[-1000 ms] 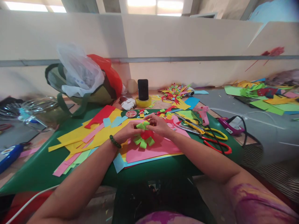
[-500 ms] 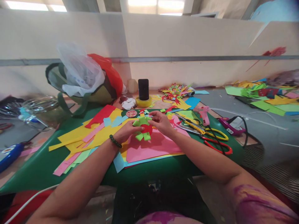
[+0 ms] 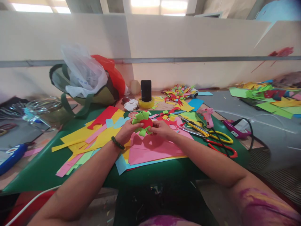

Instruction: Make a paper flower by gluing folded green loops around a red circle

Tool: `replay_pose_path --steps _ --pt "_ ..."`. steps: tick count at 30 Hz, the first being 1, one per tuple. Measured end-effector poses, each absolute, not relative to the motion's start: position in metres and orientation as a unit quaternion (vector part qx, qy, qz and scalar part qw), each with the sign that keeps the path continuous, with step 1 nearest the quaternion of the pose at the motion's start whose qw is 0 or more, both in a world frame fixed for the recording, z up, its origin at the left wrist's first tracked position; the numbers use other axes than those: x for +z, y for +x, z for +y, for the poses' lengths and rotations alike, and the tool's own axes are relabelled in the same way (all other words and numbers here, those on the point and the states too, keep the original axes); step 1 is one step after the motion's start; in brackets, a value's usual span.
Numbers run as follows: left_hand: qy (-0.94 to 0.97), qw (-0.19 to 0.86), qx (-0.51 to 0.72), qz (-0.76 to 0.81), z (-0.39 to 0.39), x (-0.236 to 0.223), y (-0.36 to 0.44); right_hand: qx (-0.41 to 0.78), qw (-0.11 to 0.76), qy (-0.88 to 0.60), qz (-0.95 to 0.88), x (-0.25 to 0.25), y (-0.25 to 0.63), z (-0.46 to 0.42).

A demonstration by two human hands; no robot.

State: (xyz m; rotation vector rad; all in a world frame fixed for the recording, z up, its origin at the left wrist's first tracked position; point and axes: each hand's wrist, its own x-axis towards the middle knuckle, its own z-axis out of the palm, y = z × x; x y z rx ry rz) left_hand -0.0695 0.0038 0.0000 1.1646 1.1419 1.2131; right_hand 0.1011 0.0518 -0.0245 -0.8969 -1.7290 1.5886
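Note:
Both hands hold a small paper flower (image 3: 142, 122) with green loop petals and a red centre, raised just above the pink sheet (image 3: 152, 147). My left hand (image 3: 127, 130), with a dark bead bracelet at the wrist, grips it from the left, fingers closed. From the right, my right hand (image 3: 162, 128) pinches the same flower at its red centre. The flower is tilted so its red side faces me.
Coloured paper sheets and strips (image 3: 87, 135) cover the green table (image 3: 42, 169). Yellow scissors (image 3: 211, 133), red scissors (image 3: 221, 147) and a pink glue gun (image 3: 207, 114) lie to the right. A phone (image 3: 146, 90) stands on a tape roll behind. Bags (image 3: 84, 78) sit at the back left.
The flower has been lifted and turned over between my hands, from lying low on the pink sheet to held higher with its red side toward me.

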Motion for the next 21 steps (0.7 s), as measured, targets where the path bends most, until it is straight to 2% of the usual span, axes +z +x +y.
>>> replay_pose_path --steps 15,21 --pt "0.471 0.54 0.465 0.52 0.0056 -0.0032 -0.0711 0.586 0.298 -0.304 -0.69 -0.0282 0.1036 0.0548" --pt "0.437 0.563 0.5 0.493 0.0081 -0.0009 -0.0758 0.589 0.31 -0.331 -0.669 -0.0275 0.1044 0.0559"
